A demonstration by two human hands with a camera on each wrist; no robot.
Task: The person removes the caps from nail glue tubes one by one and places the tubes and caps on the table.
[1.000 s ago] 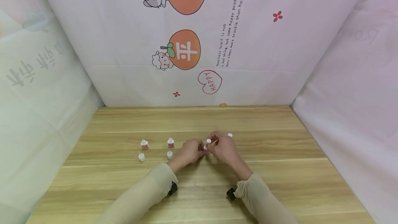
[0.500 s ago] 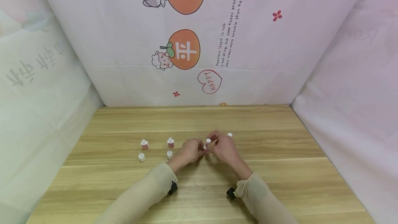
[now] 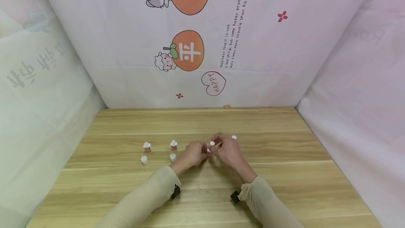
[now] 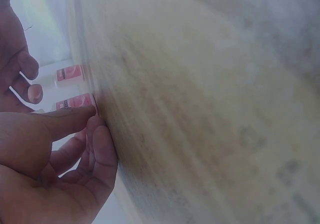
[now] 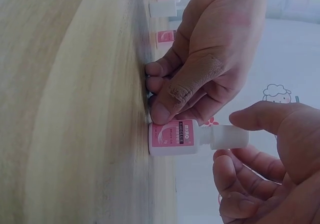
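A small nail glue bottle [image 5: 172,138] with a pink label stands upright on the table. My left hand [image 3: 193,153] pinches its lower body, thumb [image 5: 162,111] against the side. Over the bottle, my right hand [image 3: 227,149] holds the white cap [image 5: 230,137] between thumb and fingers. Some of the neck shows between cap and shoulder, and the cap is in line with the bottle. From the left wrist, the bottle's pink label [image 4: 74,102] peeks out beyond my left fingers, while most of the cap is hidden.
Two uncapped bottles, one at the left [image 3: 147,147] and one nearer [image 3: 173,145], stand with loose white caps [image 3: 144,160] in front of them. Behind my right hand is another white-capped bottle [image 3: 234,137]. A printed cloth wall [image 3: 253,87] closes the table's back.
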